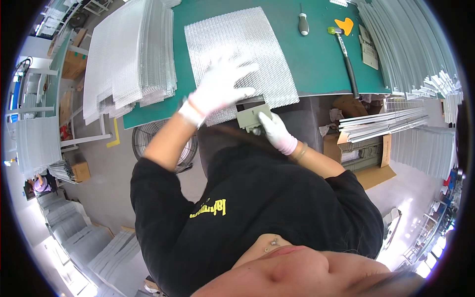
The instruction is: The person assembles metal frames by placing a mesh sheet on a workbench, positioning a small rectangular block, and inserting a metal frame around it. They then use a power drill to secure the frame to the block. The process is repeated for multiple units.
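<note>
A silver mesh sheet (242,37) lies on the green tabletop, its near edge reaching the front of the table. My left hand (220,84), in a white glove, is over the near left part of this sheet with fingers spread; whether it presses on the mesh I cannot tell. In my right hand (278,132), also gloved, is a flat grey-green plastic piece (251,117), gripped at its right side. The piece is at the sheet's near edge, beside a notch there. Part of its underside is hidden by the hand.
Thick stacks of mesh sheets (133,54) stand at the left, with pale panels (410,44) at the right. On the green table (311,64) lie a screwdriver (303,24), a hammer (348,64) and an orange scraper (345,25). A floor fan (143,141) and an open carton (376,173) stand below.
</note>
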`<action>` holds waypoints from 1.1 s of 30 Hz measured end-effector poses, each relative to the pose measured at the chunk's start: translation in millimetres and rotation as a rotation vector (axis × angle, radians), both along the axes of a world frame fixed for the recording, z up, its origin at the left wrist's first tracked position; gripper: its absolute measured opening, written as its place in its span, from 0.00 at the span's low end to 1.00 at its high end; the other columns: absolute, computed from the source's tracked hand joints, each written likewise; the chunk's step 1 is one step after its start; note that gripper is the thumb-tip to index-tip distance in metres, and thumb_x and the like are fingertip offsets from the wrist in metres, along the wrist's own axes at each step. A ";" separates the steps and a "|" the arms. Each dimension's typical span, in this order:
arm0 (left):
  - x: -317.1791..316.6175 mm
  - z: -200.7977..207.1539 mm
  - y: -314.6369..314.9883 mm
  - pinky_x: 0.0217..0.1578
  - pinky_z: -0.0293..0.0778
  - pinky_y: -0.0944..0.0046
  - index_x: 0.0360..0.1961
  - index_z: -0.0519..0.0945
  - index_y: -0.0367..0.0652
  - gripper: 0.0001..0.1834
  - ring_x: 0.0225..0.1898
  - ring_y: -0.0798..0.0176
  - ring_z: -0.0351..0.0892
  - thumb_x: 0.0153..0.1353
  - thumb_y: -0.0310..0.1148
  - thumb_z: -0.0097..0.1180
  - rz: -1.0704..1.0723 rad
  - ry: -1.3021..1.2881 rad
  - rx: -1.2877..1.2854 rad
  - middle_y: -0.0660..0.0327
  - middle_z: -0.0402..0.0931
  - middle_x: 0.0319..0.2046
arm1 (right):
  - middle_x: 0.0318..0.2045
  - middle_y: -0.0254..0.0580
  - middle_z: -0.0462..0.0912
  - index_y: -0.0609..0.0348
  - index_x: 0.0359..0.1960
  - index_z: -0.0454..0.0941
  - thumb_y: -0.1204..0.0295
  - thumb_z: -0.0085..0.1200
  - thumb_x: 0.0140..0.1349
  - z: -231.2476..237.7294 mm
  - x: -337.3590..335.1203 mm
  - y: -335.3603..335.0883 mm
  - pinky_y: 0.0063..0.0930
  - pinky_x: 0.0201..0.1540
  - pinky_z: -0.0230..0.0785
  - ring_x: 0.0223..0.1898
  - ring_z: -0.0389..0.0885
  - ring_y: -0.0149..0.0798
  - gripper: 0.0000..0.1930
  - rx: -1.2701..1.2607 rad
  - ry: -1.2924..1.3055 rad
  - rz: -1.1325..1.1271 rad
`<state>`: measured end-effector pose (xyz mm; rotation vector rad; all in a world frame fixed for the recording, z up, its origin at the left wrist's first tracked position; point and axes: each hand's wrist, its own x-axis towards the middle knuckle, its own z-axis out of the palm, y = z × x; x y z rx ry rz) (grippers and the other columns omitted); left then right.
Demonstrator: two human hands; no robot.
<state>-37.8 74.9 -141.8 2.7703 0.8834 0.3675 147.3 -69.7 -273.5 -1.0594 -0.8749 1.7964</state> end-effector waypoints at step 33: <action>56.6 -37.2 -14.2 0.71 0.40 0.29 0.71 0.67 0.57 0.34 0.75 0.37 0.50 0.65 0.53 0.53 -0.015 0.184 0.009 0.50 0.58 0.73 | 0.40 0.38 0.83 0.61 0.48 0.78 0.59 0.55 0.72 12.0 47.0 -6.7 0.23 0.40 0.73 0.35 0.80 0.27 0.16 -0.081 0.020 -0.350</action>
